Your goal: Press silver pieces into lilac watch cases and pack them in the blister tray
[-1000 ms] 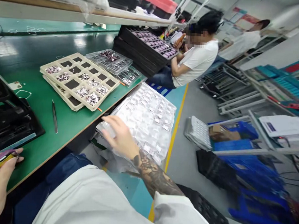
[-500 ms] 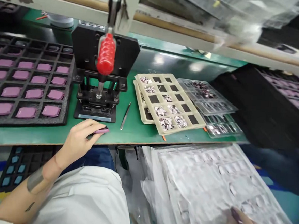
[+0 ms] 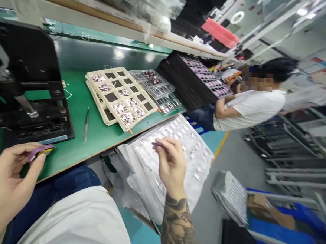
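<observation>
My left hand (image 3: 11, 178) is at the front edge of the green table, below the press. Between its thumb and fingers is a purple case piece (image 3: 39, 151) with a yellow strip along its inner side. My right hand (image 3: 172, 163) is raised over a translucent plastic tray (image 3: 202, 149) with many pockets. A small purple piece (image 3: 158, 144) is pinched between its thumb and fingertips, partly hidden by them. Tweezers (image 3: 86, 126) lie on the table between the press and the cream trays.
The black hand press (image 3: 45, 102) stands at left. Cream compartment trays (image 3: 125, 128) with small pieces overlap on the table, beside clear trays (image 3: 172, 88). Farther right are stacked black trays (image 3: 174, 76) with purple cases. A seated person (image 3: 250, 106) works beyond them.
The view has swung right. My right hand has lifted from low over the plastic tray, bringing the small purple piece nearer. My left hand has turned the case piece, showing its yellow strip.
</observation>
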Motion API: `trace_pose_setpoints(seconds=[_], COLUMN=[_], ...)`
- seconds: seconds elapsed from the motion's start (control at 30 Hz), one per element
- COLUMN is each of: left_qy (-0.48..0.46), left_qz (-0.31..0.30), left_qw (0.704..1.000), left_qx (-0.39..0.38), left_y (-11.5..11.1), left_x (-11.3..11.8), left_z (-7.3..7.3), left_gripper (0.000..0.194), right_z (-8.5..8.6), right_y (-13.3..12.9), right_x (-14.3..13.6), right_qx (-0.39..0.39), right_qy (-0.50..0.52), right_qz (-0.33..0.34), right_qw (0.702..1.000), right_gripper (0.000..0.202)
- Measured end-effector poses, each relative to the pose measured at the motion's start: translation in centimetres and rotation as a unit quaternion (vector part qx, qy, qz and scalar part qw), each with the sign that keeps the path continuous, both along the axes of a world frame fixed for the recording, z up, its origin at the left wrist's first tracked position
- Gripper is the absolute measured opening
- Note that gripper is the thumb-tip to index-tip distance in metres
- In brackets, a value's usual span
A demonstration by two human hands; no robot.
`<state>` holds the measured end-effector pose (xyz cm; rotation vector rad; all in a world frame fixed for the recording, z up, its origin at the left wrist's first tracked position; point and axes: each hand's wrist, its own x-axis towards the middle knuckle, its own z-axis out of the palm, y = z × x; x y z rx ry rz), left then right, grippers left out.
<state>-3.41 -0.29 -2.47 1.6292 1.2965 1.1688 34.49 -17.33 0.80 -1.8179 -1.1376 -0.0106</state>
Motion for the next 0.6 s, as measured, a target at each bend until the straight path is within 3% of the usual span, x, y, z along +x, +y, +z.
trace_pose_setpoints(seconds=[0.17, 0.33, 0.4, 0.47, 0.6], left_qy=[-0.127, -0.198, -0.218, -0.227, -0.236], left_qz=[-0.059, -0.083, -0.077, -0.071, -0.077], left_qw=[0.984, 0.965, 0.96, 0.958, 0.956], left_qx=[-0.114, -0.148, -0.158, -0.162, -0.159], left_y=[-0.2, 0.4, 0.4, 0.3, 0.3], left_x=[1.6, 2.1, 2.2, 2.3, 2.3], left_z=[0.3, 1.2, 1.3, 1.3, 1.1], left_gripper=[0.045, 0.036, 0.033, 0.03, 0.023], right_z=[-0.7, 0.5, 0.9, 1.1, 1.1], right_y=[7.3, 14.1, 15.4, 16.0, 15.9], right_x=[-7.1, -13.0, -14.5, -15.5, -16.0], right_qx=[0.071, 0.051, 0.037, 0.03, 0.01], right_qy=[0.136, 0.222, 0.229, 0.207, 0.151], right_qz=[0.094, 0.322, 0.381, 0.395, 0.434], right_qw=[0.984, 0.919, 0.895, 0.895, 0.888], right_gripper=[0.037, 0.011, 0.022, 0.036, 0.034])
